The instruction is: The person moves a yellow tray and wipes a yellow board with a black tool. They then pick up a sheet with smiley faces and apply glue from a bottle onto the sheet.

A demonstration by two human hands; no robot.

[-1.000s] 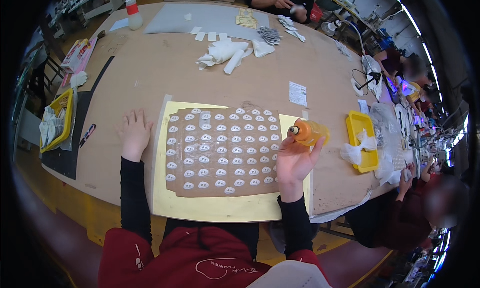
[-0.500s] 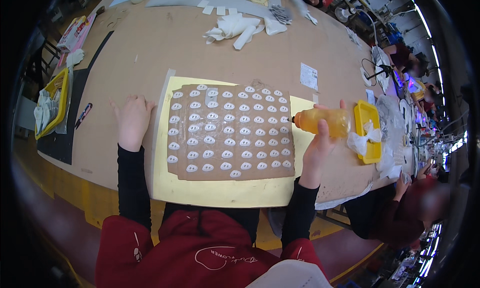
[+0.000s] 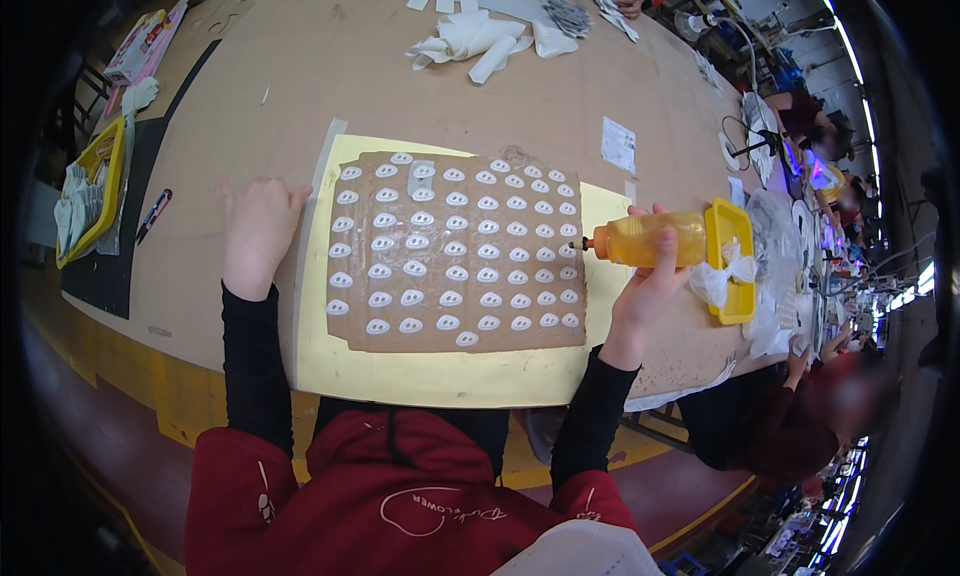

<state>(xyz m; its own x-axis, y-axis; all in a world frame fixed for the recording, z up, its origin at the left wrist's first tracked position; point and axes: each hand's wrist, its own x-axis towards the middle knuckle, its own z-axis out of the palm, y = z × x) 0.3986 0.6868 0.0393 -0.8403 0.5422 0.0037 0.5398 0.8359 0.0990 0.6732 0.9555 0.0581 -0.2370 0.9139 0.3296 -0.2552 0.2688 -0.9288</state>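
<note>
My right hand (image 3: 645, 301) is wrapped round a squeeze bottle (image 3: 655, 239) of amber liquid, tilted on its side with its dark nozzle pointing left. The tip is at the right-hand column of small white oval pieces (image 3: 488, 226), each marked with two dark dots like a snout. Whether it touches a piece I cannot tell. These pieces sit in rows on a brown cardboard sheet (image 3: 350, 333), which lies over a larger pale yellow sheet (image 3: 440, 386). Left of the sheets my left hand (image 3: 262, 231) rests on the table, empty, back up, fingers apart.
Yellow trays stand at right (image 3: 738, 301) and far left (image 3: 115, 191). A marker pen (image 3: 154, 216) lies near the left one. White gloves (image 3: 465, 38) and grey gloves (image 3: 568, 18) lie at the back, a printed paper (image 3: 619, 144) at right. Other people work along the right side.
The bottle has levelled out, its nozzle still by the right-hand column but slightly lower along it. The whole view has shifted a little. My left hand stays beside the sheets.
</note>
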